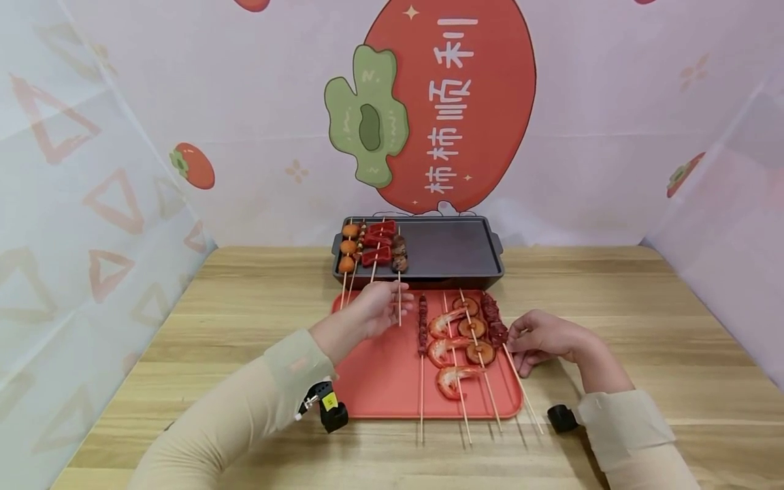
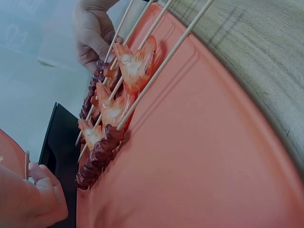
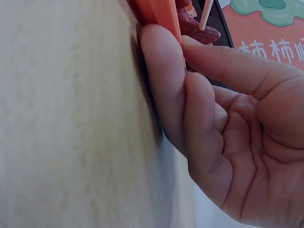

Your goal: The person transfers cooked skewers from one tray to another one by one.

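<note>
My left hand pinches the stick of a skewer of brown, rounded pieces, whose food end lies on the black grill pan. In the left wrist view the stick's end sticks up between the left hand's thumb and fingers. At the right, my right hand grips the edge of the red tray, thumb above and fingers below in the right wrist view. On the tray lie a thin dark-red meat skewer, a shrimp skewer, a mushroom slice skewer and a thicker meat skewer.
Skewers of orange balls and red pieces lie on the pan's left side, with a thin skewer between them. The sticks on the tray overhang its front edge onto the wooden table. A printed cloth stands behind.
</note>
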### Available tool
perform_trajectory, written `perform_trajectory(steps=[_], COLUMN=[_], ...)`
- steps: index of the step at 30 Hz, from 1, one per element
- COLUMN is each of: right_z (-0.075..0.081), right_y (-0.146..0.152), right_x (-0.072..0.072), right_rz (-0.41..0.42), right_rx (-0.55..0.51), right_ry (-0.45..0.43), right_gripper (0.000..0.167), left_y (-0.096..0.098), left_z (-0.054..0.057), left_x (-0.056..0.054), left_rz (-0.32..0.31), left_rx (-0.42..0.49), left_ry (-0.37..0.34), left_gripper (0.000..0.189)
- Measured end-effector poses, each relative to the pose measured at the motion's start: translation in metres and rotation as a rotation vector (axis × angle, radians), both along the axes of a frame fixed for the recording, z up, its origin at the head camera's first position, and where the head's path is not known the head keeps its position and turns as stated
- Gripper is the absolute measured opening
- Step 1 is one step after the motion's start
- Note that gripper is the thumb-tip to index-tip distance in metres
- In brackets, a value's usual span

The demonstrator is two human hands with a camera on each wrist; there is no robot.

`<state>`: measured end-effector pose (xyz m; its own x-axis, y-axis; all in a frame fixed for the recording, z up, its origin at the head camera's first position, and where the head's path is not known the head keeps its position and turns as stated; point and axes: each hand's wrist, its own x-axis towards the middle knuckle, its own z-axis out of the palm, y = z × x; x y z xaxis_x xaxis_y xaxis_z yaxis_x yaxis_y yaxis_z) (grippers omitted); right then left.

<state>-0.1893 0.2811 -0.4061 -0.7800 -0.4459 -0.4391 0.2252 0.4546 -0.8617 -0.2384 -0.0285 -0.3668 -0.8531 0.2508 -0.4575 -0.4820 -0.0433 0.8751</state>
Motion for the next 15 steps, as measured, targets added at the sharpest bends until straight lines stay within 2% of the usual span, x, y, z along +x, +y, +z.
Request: perform_trajectory(steps=[9,15], right_z=[-0.0017,-0.0024], right_y=[0.0007,0.0012], right_x=[-0.0010,-0.0013], right_rz=[0.005,0.001], right_rx=[0.011,0.026], right_ry=[0.008,0.016], right_gripper=[0.010,0.010], left_y=[0.0014,0.0031], left_z=[-0.0030,-0.0017], left_x=[-0.0023,-0.0020], left_rz=[-0.004,0.024], left_rx=[0.012,0.019], left_ry=[0.048,0.063], left_gripper=[0.037,0.037])
